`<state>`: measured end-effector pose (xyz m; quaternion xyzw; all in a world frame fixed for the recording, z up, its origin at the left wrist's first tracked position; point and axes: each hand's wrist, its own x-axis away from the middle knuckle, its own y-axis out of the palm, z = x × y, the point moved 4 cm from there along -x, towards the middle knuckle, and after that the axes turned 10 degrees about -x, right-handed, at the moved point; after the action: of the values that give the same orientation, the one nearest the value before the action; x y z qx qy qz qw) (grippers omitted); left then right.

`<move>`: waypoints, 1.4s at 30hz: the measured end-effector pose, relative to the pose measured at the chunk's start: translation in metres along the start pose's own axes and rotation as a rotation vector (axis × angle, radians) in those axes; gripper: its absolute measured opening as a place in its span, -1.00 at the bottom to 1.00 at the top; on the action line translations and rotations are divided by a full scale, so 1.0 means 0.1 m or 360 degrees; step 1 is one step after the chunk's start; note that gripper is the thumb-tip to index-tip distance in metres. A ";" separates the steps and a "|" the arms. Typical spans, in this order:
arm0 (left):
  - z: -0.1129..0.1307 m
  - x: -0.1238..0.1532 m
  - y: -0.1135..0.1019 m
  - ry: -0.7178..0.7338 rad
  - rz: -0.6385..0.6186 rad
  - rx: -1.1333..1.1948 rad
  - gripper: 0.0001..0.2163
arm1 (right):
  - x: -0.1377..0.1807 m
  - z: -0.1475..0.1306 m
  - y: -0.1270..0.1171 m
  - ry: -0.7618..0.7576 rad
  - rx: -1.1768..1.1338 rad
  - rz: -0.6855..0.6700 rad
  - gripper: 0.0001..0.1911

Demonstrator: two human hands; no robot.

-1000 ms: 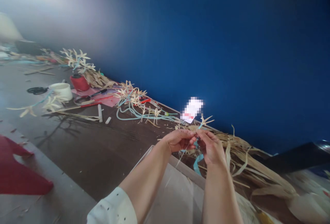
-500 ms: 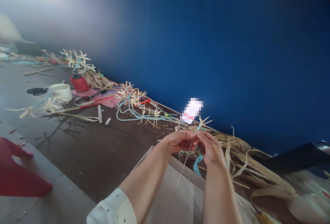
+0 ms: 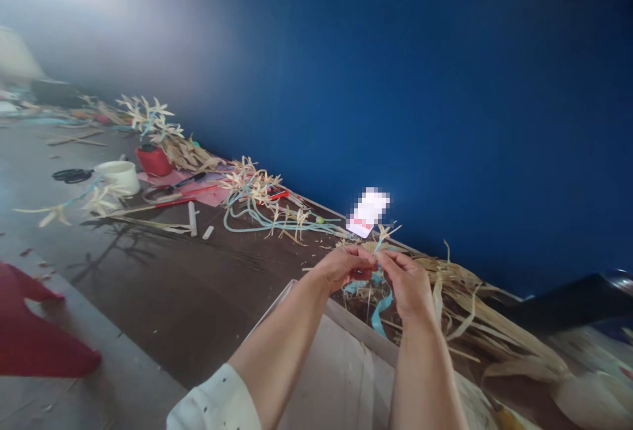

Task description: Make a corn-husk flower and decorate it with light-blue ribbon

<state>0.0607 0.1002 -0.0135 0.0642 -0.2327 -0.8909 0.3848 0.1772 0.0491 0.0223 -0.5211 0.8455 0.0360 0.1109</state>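
My left hand (image 3: 343, 266) and my right hand (image 3: 408, 283) meet in front of me, both pinched shut on a small straw flower (image 3: 384, 233) whose pale petals stick up above my fingertips. A light blue ribbon (image 3: 378, 306) hangs down from between my hands in a curl. A thin straw stem also drops below my left fingers. Dried straw leaves (image 3: 475, 314) lie heaped on the table just behind and right of my hands.
On the dark table (image 3: 198, 285) lie more straw flowers with blue stems (image 3: 262, 209), a white cup (image 3: 119, 175), a red spool (image 3: 152, 158), black scissors (image 3: 72, 174) and red-handled tools. A blue wall (image 3: 395, 100) runs behind. A red object (image 3: 34, 337) sits at lower left.
The hands stayed together on the flower. The thin stem swung from slanting left to hanging straighter, and more blue ribbon shows looped below my left hand.
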 end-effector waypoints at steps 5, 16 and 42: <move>0.09 0.01 0.02 0.0138 0.0214 -0.0239 -0.73 | 0.06 -0.20 0.03 -0.0145 0.0390 0.0082 -0.68; 0.10 0.00 -0.01 0.0286 0.0548 -0.0714 -0.84 | 0.09 -0.26 0.07 -0.0145 0.0424 0.0113 -0.60; 0.26 0.11 -0.03 0.0283 0.0145 -0.0308 -0.63 | 0.08 -0.09 0.13 0.0139 -0.0311 -0.0118 -0.71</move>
<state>0.0432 0.1034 0.0093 0.0949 -0.1133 -0.8815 0.4485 0.1605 0.0467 0.0286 -0.5614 0.8221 0.0913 0.0238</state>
